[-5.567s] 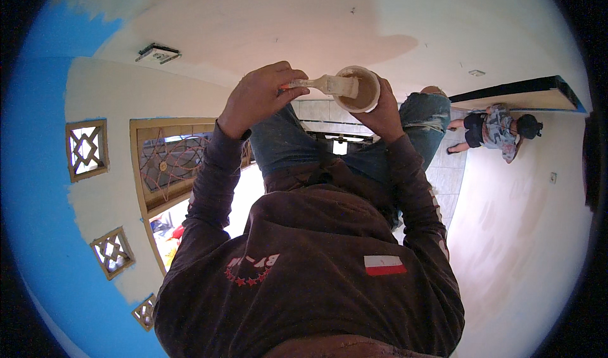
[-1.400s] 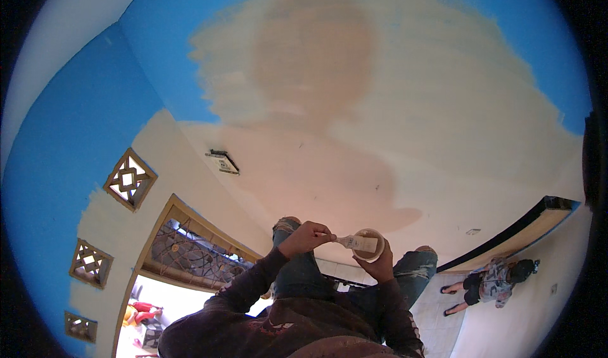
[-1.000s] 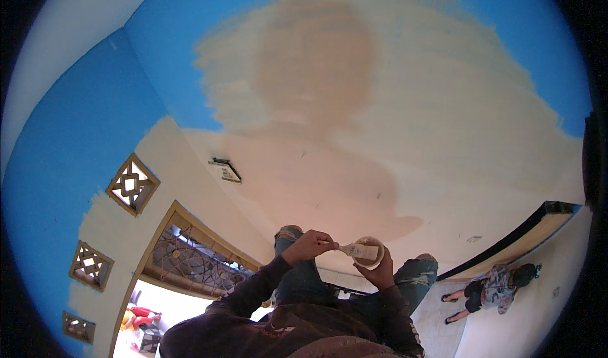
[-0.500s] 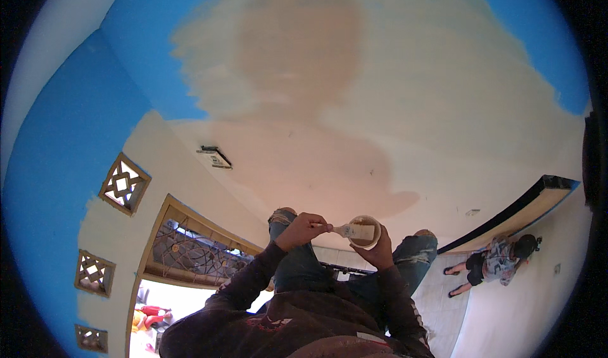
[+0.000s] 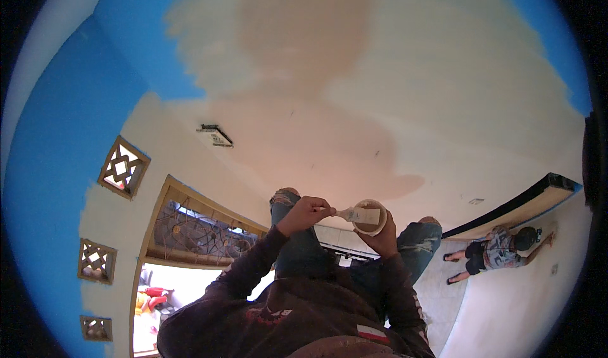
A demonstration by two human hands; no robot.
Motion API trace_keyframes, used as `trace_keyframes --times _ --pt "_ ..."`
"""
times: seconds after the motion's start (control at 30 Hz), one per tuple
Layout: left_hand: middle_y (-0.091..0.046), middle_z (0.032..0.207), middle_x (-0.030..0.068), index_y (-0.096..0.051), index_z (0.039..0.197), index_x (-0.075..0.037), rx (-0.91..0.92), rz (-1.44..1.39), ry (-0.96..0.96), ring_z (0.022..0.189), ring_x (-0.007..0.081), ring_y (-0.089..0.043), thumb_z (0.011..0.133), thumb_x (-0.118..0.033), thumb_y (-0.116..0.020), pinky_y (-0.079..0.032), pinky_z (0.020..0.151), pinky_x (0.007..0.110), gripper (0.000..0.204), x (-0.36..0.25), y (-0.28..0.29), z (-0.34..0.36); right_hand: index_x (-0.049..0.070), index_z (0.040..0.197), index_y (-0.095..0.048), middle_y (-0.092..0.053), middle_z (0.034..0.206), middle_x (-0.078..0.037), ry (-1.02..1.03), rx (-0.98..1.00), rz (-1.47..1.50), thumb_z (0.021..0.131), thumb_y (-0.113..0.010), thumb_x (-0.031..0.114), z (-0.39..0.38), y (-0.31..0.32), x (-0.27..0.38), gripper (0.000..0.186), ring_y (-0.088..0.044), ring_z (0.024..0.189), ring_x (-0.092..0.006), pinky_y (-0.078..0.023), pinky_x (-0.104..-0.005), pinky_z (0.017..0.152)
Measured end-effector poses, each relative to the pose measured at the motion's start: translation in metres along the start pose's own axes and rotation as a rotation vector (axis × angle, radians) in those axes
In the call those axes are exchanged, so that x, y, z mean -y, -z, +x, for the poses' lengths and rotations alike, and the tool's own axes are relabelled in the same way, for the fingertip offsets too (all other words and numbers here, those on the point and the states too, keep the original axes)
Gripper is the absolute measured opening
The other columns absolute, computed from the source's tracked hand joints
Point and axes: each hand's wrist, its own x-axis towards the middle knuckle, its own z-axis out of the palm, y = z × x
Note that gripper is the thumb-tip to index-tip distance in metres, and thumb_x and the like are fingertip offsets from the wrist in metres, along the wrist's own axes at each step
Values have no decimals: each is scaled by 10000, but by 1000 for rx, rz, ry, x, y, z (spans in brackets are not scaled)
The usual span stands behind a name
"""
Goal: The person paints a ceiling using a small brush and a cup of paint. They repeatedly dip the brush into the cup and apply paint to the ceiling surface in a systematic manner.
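Observation:
My left hand (image 5: pixel 308 213) grips the handle of a paintbrush (image 5: pixel 364 215), held level with its pale bristles over the mouth of a small round tub (image 5: pixel 379 229). Whether the bristles touch the paint inside cannot be made out. Wrapped round the tub's right side, my right hand (image 5: pixel 382 236) holds it up between my knees. In front of me rises a wall (image 5: pixel 456 124) coated cream over most of its face, with my shadow across it.
Blue paint (image 5: pixel 69 130) covers the upper left wall. A switch plate (image 5: pixel 216 136), lattice vents (image 5: pixel 123 167) and a wood-framed window (image 5: pixel 196 228) are on the walls. A dark-edged ledge (image 5: pixel 519 206) juts out at right. Below it a person (image 5: pixel 503 249) stands by the right wall.
The brush has shifted slightly right over the tub. My view has tilted a little, so the wall sits higher. The person at right now reaches an arm to the wall.

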Motion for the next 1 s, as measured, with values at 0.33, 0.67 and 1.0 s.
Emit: trace_keyframes --times 0.33,0.67,1.0 --pt "-732 842 100 -732 915 12 -13 -85 -4 809 144 -668 944 -253 -657 -541 788 340 277 8 0 0 0 1314 -477 -605 1257 -165 -30 16 40 665 -919 188 -2 -6 -17 807 -609 1177 -283 -506 -408 991" --pt "-728 818 74 -744 930 -13 4 -127 -26 799 118 -660 927 -271 -682 -534 754 320 265 8 -3 -1 7 1277 -496 -611 1221 -164 -60 -10 99 631 -940 230 -1 -9 -19 815 -624 1137 -294 -515 -410 969" --pt "-723 824 64 -743 941 -6 -11 -195 -12 813 120 -653 936 -255 -682 -548 812 335 256 22 -6 1 12 1292 -488 -594 1247 -162 -46 10 122 635 -938 208 -2 -13 -22 821 -602 1171 -294 -500 -415 993"
